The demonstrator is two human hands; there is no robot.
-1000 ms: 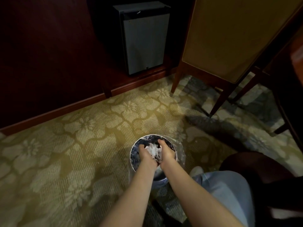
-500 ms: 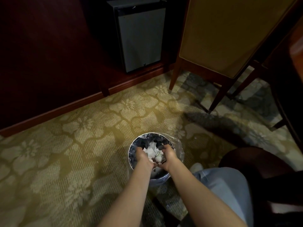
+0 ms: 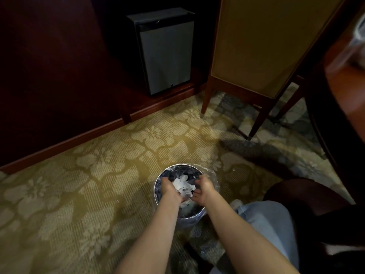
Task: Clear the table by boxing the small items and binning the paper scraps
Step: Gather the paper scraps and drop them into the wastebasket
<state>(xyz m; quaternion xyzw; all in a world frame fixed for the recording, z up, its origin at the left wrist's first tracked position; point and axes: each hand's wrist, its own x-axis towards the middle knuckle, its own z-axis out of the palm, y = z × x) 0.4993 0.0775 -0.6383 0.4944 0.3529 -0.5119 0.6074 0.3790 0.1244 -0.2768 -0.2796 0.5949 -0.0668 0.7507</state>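
Note:
A round metal bin point(image 3: 198, 170) lined with a clear plastic bag stands on the patterned carpet in front of me. Both my hands are over its mouth with their palms turned toward each other. My left hand point(image 3: 169, 187) and my right hand point(image 3: 203, 189) are a little apart, fingers loosely curved. A bunch of white paper scraps point(image 3: 183, 186) lies between the palms, mostly against the left one, above the dark inside of the bin. The bottom of the bin is hidden by my wrists.
A yellow upholstered chair point(image 3: 266, 46) on wooden legs stands behind the bin to the right. The wooden table's edge point(image 3: 339, 80) runs down the right side. A grey mini fridge point(image 3: 166, 54) sits in a dark cabinet. My knee point(image 3: 266, 220) and a dark seat point(image 3: 308, 196) are close right.
My hands were pressed together round the scraps over the bin. They have drawn apart, and the scraps now show loose between the palms.

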